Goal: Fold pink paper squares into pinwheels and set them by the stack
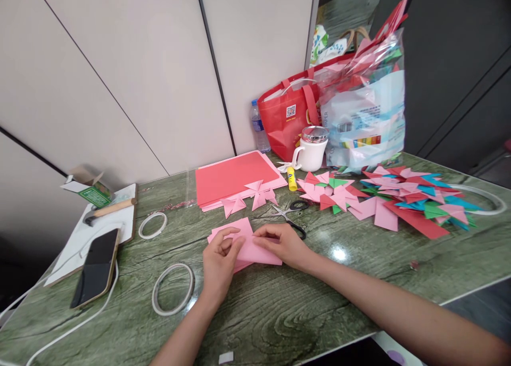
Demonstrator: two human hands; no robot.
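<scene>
A pink sheet of paper (249, 246) lies folded on the green table (303, 307) in front of me. My left hand (219, 262) pinches its left edge with curled fingers. Pressing on the fold from the right is my right hand (283, 243), its fingers closed on the paper. Black-handled scissors (289, 214) lie just behind my right hand. Two folded pink pinwheels (249, 198) rest at the front of a stack of red and pink sheets (235, 179).
Two tape rings (173, 289) (152, 225) lie to the left, with a phone (96, 267), a cable and a small box (90, 187) beyond. A pile of coloured folded shapes (399, 198) spreads at right. Behind stand a white mug (311, 150), glue stick (291, 178), water bottle (258, 126), red bag (289, 115) and plastic bag (365, 110).
</scene>
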